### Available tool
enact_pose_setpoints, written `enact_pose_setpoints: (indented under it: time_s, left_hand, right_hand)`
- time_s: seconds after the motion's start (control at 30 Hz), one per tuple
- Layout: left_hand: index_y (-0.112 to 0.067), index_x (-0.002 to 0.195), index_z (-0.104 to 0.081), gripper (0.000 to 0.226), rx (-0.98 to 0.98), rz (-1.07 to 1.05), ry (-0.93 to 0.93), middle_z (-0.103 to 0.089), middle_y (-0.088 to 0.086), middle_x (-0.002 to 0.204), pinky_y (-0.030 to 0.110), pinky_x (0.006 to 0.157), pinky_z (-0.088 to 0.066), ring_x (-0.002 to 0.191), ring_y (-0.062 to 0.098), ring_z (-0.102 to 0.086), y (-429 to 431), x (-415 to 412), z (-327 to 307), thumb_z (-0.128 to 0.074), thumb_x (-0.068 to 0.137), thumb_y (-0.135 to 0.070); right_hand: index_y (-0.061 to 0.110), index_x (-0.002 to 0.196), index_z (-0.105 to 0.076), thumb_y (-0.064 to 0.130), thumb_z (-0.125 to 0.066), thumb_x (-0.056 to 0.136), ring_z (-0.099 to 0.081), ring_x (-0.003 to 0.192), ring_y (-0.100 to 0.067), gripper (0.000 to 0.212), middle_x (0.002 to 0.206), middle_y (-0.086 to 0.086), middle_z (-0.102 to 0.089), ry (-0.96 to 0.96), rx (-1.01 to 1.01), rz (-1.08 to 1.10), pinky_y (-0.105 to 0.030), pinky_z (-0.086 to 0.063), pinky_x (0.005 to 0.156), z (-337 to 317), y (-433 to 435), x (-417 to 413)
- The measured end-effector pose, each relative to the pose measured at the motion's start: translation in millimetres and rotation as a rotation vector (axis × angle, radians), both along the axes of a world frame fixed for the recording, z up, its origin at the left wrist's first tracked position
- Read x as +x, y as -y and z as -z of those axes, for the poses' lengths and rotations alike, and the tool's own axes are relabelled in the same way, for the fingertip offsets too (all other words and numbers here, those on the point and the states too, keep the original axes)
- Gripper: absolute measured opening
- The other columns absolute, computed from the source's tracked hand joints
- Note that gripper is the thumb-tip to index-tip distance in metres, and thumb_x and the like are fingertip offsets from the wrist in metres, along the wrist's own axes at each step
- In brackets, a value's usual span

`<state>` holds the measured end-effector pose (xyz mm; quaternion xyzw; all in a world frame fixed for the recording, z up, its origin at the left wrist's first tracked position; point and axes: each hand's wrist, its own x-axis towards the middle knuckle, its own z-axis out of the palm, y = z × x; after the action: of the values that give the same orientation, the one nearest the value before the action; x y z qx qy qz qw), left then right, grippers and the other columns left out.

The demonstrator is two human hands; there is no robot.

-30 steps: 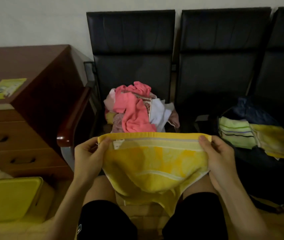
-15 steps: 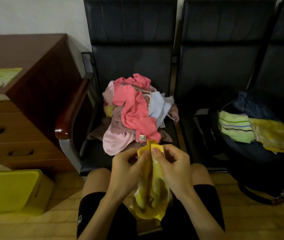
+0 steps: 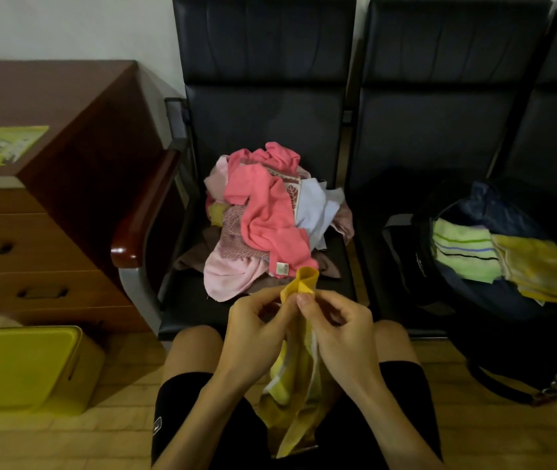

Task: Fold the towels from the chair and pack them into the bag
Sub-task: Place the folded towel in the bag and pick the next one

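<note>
A yellow towel (image 3: 299, 378) hangs between my knees, folded in half lengthwise, its top corners brought together. My left hand (image 3: 256, 329) and my right hand (image 3: 338, 325) both pinch those corners side by side, just in front of the chair seat. On the black chair (image 3: 263, 96) lies a heap of towels (image 3: 266, 218), pink, coral, white and mauve. To the right, the open dark bag (image 3: 494, 300) stands on the neighbouring seat and holds a folded green striped towel (image 3: 461, 252) and a folded yellow towel (image 3: 538, 269).
A wooden desk (image 3: 50, 184) with drawers stands at the left, a green leaflet (image 3: 5, 145) on top. A yellow plastic box (image 3: 22, 368) sits on the wooden floor at lower left. The chair's wooden armrest (image 3: 144, 212) juts out beside the towel heap.
A second ago my hands held the yellow towel spread wide by its top edge. They have come together, folding it in half, and now hold both corners in the middle.
</note>
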<state>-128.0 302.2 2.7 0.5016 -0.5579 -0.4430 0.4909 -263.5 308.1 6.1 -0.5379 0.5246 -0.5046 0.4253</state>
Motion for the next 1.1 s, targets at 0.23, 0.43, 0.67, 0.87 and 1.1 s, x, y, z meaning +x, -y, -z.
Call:
enact_pose_setpoints:
  time_s: [0.23,0.43,0.67,0.87,1.1]
  left_hand:
    - [-0.032,0.093,-0.071,0.018,-0.107,-0.035,0.099,-0.073,-0.01,0.084,0.019,0.07,-0.055,0.079,0.006,-0.07,1.4,0.2,-7.9,-0.08,0.082,-0.02]
    - [-0.041,0.094,-0.074,0.019,-0.085,0.017,0.141,-0.074,-0.001,0.086,0.048,0.075,-0.057,0.085,0.023,-0.07,17.3,13.1,-3.3,-0.062,0.095,-0.027]
    - [-0.014,0.092,-0.076,0.01,-0.129,0.231,0.101,-0.076,0.001,0.085,0.03,0.073,-0.057,0.081,0.014,-0.071,38.3,34.1,-22.3,-0.066,0.092,-0.012]
    - [-0.018,0.093,-0.075,0.012,-0.249,-0.018,0.105,-0.075,0.003,0.091,0.043,0.076,-0.059,0.085,0.02,-0.072,51.9,48.6,-27.7,-0.068,0.09,-0.01]
    - [-0.026,0.095,-0.071,0.011,-0.269,-0.069,0.1,-0.072,0.002,0.091,0.033,0.075,-0.057,0.083,0.014,-0.069,50.1,53.6,-29.5,-0.06,0.091,-0.025]
  right_hand:
    - [0.029,0.106,-0.07,0.062,-0.039,0.092,-0.069,0.098,-0.015,0.048,0.101,0.005,-0.073,0.115,0.072,-0.305,-0.04,-0.06,0.077,-6.1,-1.7,-0.7]
    - [0.019,0.098,-0.07,0.036,-0.069,0.089,-0.069,0.079,-0.024,0.019,0.084,-0.008,-0.07,0.163,0.006,0.089,-0.033,-0.058,0.057,7.6,12.6,-21.7]
    - [0.019,0.128,-0.055,0.028,-0.08,0.073,-0.06,0.112,-0.006,0.061,0.118,0.008,-0.067,0.049,0.31,-0.156,-0.02,-0.048,0.086,31.9,55.3,-58.6]
    - [0.008,0.087,-0.072,0.009,-0.064,0.091,-0.069,0.07,-0.015,0.01,0.076,-0.006,-0.073,0.106,-0.131,-0.015,-0.029,-0.056,0.062,-28.0,71.6,-56.2]
    - [0.008,0.084,-0.073,0.028,-0.071,0.079,-0.07,0.072,-0.025,0.021,0.082,-0.018,-0.072,0.048,-0.181,-0.017,-0.046,-0.058,0.066,-38.5,64.8,-47.8]
